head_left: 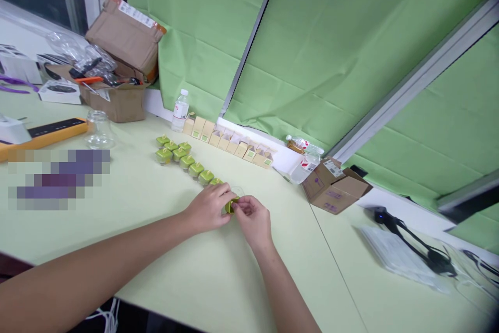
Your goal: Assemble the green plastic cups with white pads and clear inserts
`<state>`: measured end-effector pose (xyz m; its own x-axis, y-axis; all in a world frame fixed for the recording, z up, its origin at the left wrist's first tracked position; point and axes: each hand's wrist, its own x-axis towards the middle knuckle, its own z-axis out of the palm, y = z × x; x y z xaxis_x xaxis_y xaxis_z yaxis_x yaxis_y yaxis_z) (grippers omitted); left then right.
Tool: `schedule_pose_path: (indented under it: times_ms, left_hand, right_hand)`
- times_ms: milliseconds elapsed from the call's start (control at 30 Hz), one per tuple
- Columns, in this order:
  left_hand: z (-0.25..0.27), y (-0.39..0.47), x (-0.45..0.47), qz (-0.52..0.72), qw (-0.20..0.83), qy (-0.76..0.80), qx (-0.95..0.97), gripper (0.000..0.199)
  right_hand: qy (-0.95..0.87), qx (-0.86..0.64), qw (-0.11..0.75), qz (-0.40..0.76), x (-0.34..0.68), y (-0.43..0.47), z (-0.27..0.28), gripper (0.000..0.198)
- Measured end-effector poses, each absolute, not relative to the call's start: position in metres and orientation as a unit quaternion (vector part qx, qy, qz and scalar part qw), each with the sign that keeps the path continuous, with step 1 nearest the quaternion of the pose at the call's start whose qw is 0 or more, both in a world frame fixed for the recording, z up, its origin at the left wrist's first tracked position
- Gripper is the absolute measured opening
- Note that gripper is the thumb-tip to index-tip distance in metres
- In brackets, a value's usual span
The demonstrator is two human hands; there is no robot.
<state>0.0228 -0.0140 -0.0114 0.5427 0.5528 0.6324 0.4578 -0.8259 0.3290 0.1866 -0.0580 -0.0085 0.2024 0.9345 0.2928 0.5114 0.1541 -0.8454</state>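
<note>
My left hand (208,208) and my right hand (254,220) meet near the middle of the table. Between their fingertips is a small green square-topped piece (229,207), partly hidden by the fingers. Both hands are closed on it, the right in a pinch. Just behind them a clear plastic rim (237,191) shows, mostly covered. A slanting row of similar green-topped pieces in clear cups (195,169) runs from my left hand toward the back left, each with a small yellowish bit on top.
Small tan boxes (224,141) line the wall behind, beside an upright water bottle (180,110). Bottles (306,164) lie by a cardboard box (336,185) on the right. At left are a glass jar (99,130), a power strip (58,133) and a filled carton (125,102).
</note>
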Motion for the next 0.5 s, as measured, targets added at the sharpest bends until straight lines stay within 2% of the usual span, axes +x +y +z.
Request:
schedule_pose_path:
  times_ms: [100,167,367,500]
  left_hand:
    - [-0.012,-0.015,0.023,0.386,0.061,0.278,0.877,0.027]
    - [-0.013,-0.015,0.023,0.396,0.059,0.27,0.875,0.029]
    - [-0.009,-0.017,0.023,0.442,0.099,0.242,0.858,0.032]
    - [-0.006,-0.015,0.022,0.451,0.23,0.235,0.83,0.039]
  right_hand:
    - [-0.58,-0.633,0.478,0.188,0.187,-0.058,-0.008,0.02]
    - [-0.569,-0.631,0.485,0.206,0.189,-0.057,-0.007,0.026]
    - [-0.535,-0.546,0.487,0.422,0.193,-0.055,-0.001,0.023]
    - [-0.456,-0.518,0.522,0.501,0.197,-0.055,0.006,0.028]
